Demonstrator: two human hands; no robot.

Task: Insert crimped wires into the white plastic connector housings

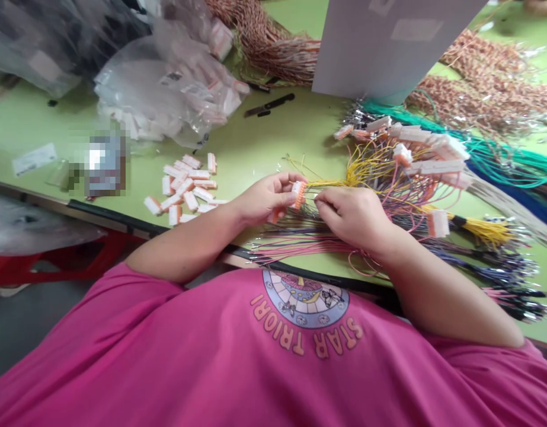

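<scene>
My left hand (265, 198) pinches a small white and orange connector housing (298, 194) above the green table (255, 142). My right hand (351, 214) is closed right beside it, fingertips at the housing, holding a thin yellow wire (333, 183) that runs off to the right. Under both hands lie bundles of pink and purple wires (309, 243). A loose pile of several white connector housings (186, 188) lies to the left of my left hand.
Finished harnesses with white connectors and yellow wires (406, 160) are heaped at the right, beside teal wire (499, 157). Clear plastic bags of parts (166, 89) sit at the back left. Brown twisted wire bundles (273, 41) and a grey upright board (389, 41) stand behind.
</scene>
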